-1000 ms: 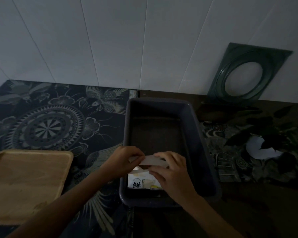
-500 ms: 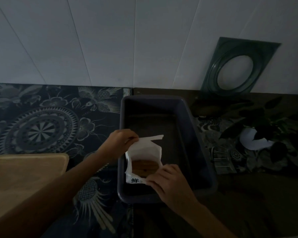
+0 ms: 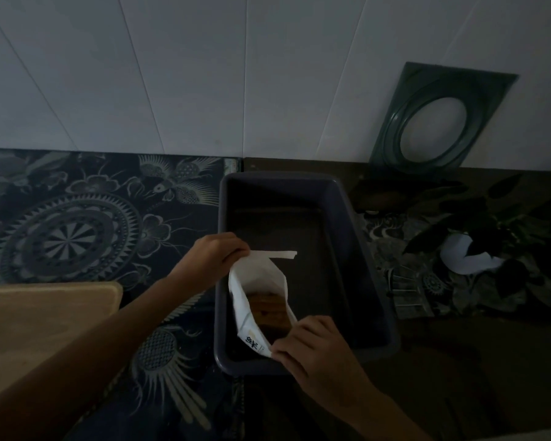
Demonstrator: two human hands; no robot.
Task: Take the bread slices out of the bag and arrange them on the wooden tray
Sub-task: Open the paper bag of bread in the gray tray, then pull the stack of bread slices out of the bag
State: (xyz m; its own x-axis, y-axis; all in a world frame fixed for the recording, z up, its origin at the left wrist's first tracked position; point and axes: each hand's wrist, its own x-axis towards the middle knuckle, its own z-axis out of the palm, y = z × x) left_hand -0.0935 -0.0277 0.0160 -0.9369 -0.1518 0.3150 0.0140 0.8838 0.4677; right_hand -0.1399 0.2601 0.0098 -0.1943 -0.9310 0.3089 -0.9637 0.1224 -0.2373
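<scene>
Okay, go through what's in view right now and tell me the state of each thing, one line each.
Bag: open, lying in the bin, mouth held apart.
Bread: inside the bag.
Wooden tray: no bread on the visible part.
Bin: holds only the bag.
Left hand: pinching the bag's far edge.
Right hand: pinching the near edge.

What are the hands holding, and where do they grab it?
Both hold the white bag: left hand pinches its far top edge, right hand its near edge, keeping it open.
</scene>
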